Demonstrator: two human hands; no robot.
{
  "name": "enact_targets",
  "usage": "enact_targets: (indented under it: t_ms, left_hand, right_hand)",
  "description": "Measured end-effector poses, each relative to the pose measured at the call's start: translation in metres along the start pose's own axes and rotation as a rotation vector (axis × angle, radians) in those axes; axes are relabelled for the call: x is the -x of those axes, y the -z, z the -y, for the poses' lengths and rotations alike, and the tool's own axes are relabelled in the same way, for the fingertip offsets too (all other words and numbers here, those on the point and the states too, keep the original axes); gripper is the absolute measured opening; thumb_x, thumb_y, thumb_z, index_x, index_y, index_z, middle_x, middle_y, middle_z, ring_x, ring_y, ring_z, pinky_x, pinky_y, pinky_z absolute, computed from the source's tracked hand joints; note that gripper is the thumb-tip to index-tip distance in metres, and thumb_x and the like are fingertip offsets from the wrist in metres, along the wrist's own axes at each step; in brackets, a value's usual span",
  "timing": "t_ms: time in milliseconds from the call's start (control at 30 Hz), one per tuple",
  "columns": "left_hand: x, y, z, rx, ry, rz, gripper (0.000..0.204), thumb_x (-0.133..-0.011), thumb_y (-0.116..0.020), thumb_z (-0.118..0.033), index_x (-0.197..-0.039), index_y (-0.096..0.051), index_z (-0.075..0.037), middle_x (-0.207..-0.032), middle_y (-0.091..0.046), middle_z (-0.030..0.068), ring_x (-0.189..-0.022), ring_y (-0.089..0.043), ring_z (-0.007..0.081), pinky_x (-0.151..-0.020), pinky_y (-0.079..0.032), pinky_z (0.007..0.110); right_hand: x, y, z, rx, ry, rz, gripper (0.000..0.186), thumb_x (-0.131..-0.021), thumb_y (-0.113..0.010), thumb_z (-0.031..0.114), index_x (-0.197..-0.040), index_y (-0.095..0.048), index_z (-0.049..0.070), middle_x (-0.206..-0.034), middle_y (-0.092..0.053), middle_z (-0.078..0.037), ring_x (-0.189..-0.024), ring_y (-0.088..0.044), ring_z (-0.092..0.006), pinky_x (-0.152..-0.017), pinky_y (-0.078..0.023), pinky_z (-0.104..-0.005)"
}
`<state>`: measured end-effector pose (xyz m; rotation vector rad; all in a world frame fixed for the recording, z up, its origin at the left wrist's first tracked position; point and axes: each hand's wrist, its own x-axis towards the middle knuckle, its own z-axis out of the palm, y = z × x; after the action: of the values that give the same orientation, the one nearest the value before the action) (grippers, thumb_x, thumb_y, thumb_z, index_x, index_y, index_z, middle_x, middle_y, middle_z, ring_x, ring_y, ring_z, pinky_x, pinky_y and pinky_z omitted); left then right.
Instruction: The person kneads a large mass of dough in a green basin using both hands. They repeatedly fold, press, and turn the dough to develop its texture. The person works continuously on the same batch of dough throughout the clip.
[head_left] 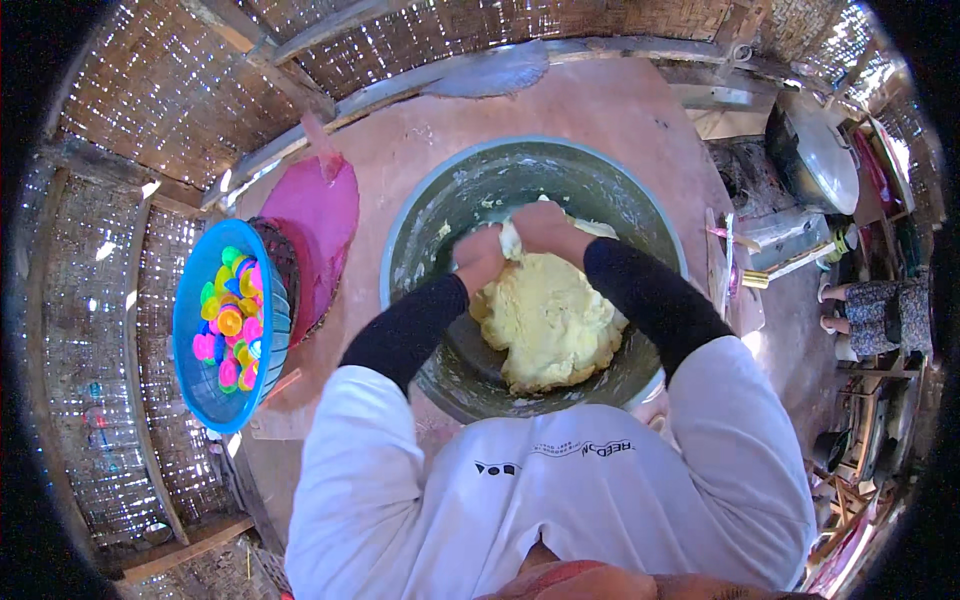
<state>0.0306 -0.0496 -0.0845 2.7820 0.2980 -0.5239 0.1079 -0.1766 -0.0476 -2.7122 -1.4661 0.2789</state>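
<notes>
In the head view, a large dark green basin (440, 370) with a pale rim stands before me, holding a big lump of pale yellow dough (550, 330). My left hand (478, 252) and my right hand (545, 228), both in dark sleeves, grip a raised piece of dough at the back of the lump, their fingers closed and partly hidden in it. My left hand is somewhat lower and slightly blurred.
A blue plastic basket (195, 385) of small colorful pieces sits left, beside a pink sheet (325, 210). The basin rests on a wooden board (610, 100). Right are a large pot (810, 160), a stove area (750, 180) and another person (890, 320).
</notes>
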Motion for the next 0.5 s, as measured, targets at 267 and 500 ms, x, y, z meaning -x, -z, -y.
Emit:
enact_targets:
  t_ms: [267,500]
  left_hand:
    - [0.081,0.018,-0.037,0.073,-0.031,0.319,0.085,-0.067,-0.064,-0.038,-0.131,-0.019,-0.003,-0.135,-0.015,0.0269,-0.124,-0.014,0.0445,-0.1,-0.017,0.05]
    - [0.18,0.037,-0.044,-0.02,-0.53,0.376,0.067,-0.064,-0.066,-0.025,-0.12,-0.036,-0.001,-0.123,-0.035,0.0239,-0.108,-0.04,0.0407,-0.091,-0.034,0.045]
  right_hand:
    - [0.076,-0.009,0.009,-0.062,0.176,0.152,0.066,-0.061,-0.067,0.021,-0.116,-0.04,-0.003,-0.118,-0.039,-0.026,-0.101,-0.044,-0.0421,-0.081,-0.041,-0.0459]
    - [0.194,0.047,0.023,-0.245,0.314,0.215,0.051,-0.071,-0.061,0.03,-0.109,-0.047,-0.002,-0.112,-0.045,-0.025,-0.098,-0.049,-0.0375,-0.086,-0.039,-0.0432]
